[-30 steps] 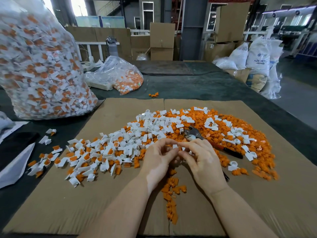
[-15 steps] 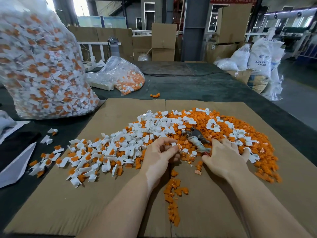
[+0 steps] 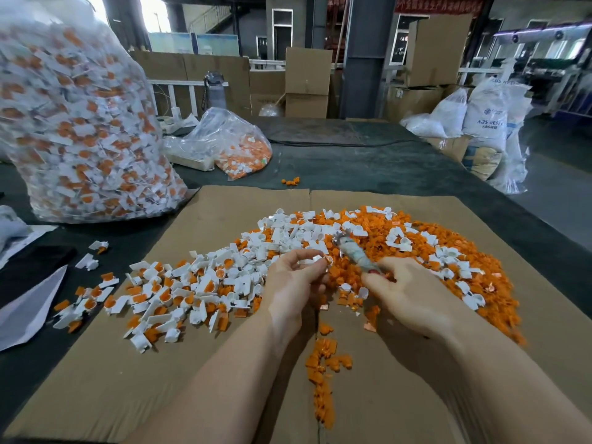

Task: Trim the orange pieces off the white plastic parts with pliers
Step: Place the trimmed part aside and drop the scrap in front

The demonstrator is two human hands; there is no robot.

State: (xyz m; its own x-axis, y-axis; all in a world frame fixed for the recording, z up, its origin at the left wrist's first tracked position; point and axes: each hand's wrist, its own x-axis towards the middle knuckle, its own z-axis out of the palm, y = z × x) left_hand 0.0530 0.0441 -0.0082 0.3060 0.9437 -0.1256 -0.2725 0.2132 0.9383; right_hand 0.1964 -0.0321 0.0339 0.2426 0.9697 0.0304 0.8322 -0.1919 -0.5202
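Observation:
My left hand (image 3: 293, 285) pinches a small white plastic part with an orange piece (image 3: 322, 260) between thumb and fingers. My right hand (image 3: 413, 294) is closed around the handles of the pliers (image 3: 350, 251), whose blurred jaws point up and left, just right of the held part. A spread of white parts with orange pieces (image 3: 192, 283) lies left of my hands on the cardboard sheet (image 3: 134, 386). Cut orange pieces (image 3: 448, 248) pile up at the right, mixed with white parts. A thin trail of orange scraps (image 3: 322, 373) runs between my forearms.
A big clear bag full of white and orange parts (image 3: 73, 123) stands at the far left. A smaller clear bag (image 3: 237, 145) lies behind the cardboard on the dark table (image 3: 368, 168). White paper (image 3: 28, 309) sits at the left edge. Boxes and white sacks (image 3: 487, 120) stand beyond.
My right hand left the part held by both hands, reached right to the pliers lying on the orange pile, and has lifted them toward the part in my left hand.

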